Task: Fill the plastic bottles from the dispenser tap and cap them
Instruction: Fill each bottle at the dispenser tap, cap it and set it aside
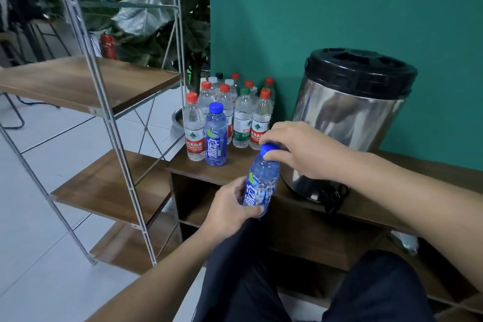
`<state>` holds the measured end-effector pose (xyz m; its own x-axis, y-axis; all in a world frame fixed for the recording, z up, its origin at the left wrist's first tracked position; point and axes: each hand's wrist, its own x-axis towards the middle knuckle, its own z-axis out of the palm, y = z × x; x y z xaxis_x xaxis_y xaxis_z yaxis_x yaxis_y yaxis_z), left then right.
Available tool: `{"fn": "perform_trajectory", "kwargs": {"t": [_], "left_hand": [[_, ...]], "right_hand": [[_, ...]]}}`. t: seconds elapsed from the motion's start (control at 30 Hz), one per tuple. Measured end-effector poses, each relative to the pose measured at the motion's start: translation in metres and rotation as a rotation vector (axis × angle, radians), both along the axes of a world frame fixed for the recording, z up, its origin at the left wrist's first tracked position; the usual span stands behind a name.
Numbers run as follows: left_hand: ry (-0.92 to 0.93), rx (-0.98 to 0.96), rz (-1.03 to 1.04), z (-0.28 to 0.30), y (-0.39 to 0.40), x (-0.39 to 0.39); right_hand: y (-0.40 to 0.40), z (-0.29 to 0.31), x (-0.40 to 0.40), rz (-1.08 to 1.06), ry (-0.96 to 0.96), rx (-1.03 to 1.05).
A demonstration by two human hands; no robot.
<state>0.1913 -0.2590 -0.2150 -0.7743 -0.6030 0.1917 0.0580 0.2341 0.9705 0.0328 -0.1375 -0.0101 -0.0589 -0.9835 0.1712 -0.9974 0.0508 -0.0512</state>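
Item: blue-labelled plastic bottle, held tilted before the table near the steel dispenser; left hand grip wraps its lower body, right hand pinches the blue cap; likely thin-walled, squeezable, slick; hold low.
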Motion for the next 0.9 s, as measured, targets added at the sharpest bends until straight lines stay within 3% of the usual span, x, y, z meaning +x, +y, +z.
{"fn": "perform_trajectory", "kwargs": {"t": [0.13,0.37,0.63,0.9], "left_hand": [[0.03,-0.022,0.123,0.004,-0.01,-0.014],[-0.017,-0.081,0.296,0.009,-0.032,-0.046],[-0.071,-0.043,0.26,-0.002,-0.063,-0.065],[-0.11,-0.067,0.168,0.006,-0.08,-0.061]], "right_hand": [[-0.034,-0.006,0.0,-0.115,0.069,-0.073],[-0.081,-0.017,-0.009,-0.289,-0.028,-0.243],[-0.095,-0.062,-0.034,-0.348,-0.571,-0.481],[-0.1,-0.09,-0.037,-0.307,-0.669,-0.474]]}}
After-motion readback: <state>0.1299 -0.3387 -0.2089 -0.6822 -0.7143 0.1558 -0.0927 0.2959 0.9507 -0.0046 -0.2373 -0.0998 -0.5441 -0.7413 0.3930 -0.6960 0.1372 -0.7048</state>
